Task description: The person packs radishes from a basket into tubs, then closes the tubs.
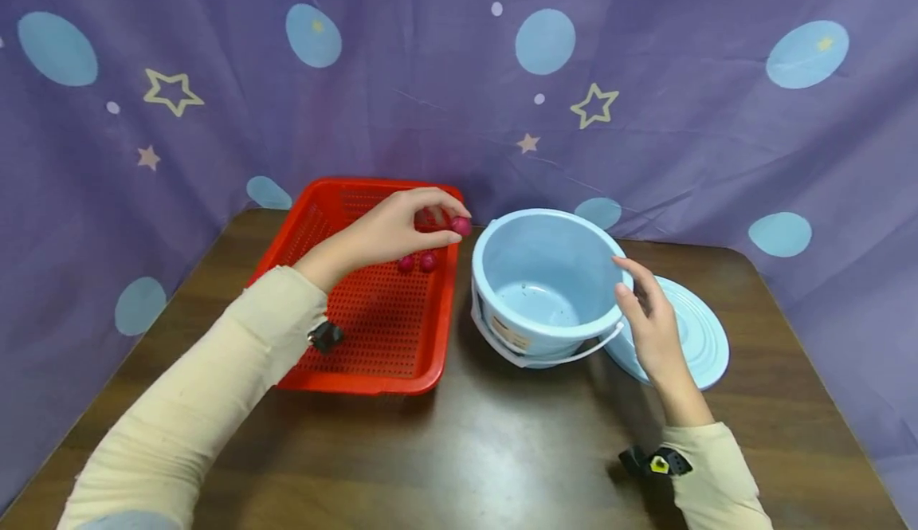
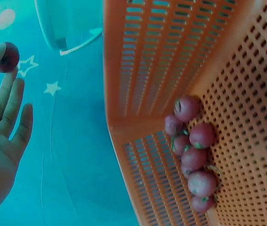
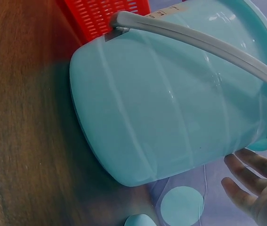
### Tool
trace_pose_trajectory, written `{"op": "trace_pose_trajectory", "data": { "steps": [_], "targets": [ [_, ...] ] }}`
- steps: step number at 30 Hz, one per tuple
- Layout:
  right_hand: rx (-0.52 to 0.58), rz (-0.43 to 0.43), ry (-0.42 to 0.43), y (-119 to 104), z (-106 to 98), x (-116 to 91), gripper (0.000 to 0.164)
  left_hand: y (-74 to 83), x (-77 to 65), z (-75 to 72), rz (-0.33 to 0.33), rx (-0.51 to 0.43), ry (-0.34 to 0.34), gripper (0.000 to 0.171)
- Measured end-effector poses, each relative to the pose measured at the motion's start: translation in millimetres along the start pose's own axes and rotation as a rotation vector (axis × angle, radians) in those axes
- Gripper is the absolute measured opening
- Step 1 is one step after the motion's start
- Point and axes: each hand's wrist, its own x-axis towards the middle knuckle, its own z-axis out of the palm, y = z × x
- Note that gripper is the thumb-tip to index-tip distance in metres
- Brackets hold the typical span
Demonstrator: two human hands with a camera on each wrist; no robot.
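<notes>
1. Wears a cream cloth sleeve at eight o'clock from the head view's middle, with a small black wrist device at the cuff.
2. Shows a red, rectangular, perforated plastic basket on a brown wood-grain table, at nine o'clock from a pale-blue, round plastic bucket.
3. Includes several small, round, dark-red pieces of produce inside that basket, bunched together toward its two o'clock.
4. Grips a single dark-red piece between thumb and fingertips of the left hand, by the basket's right rim and at the bucket's ten o'clock.
5. Keeps the bucket upright, mouth upward, with a white handle hanging toward six o'clock and tiny dark specks on the inner floor.
6. Rests the right hand at the bucket's three o'clock, with fingers extended and spread, touching near the rim.
7. Shows a pale-blue, round plastic lid flat on the table at the bucket's four o'clock, partly hidden by the right hand.
8. Ends, toward three o'clock, with a purple, star-printed fabric backdrop.
</notes>
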Motion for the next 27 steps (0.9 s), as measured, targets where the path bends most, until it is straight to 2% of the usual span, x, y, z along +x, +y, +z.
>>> {"op": "trace_pose_trajectory", "data": {
  "steps": [8, 13, 19, 27],
  "targets": [
    [-0.02, 0.017, 0.0, -3, -1, -3, 0.039, 13.7, 12.2, 14.5, 0.048, -0.006, -0.03, 0.032],
    [-0.028, 0.016, -0.003, -1, -2, -2, 0.039, 15.2, 15.2, 21.2, 0.07, 0.011, -0.03, 0.032],
    [-0.041, 0.005, -0.007, 0, -3, -1, 0.039, 18.0, 18.7, 28.2, 0.054, 0.022, -0.061, 0.032],
    [-0.046, -0.003, -0.014, 0, -1, -1, 0.039, 19.8, 27.9, 38.5, 0.052, 0.162, -0.119, 0.031]
  ]
}}
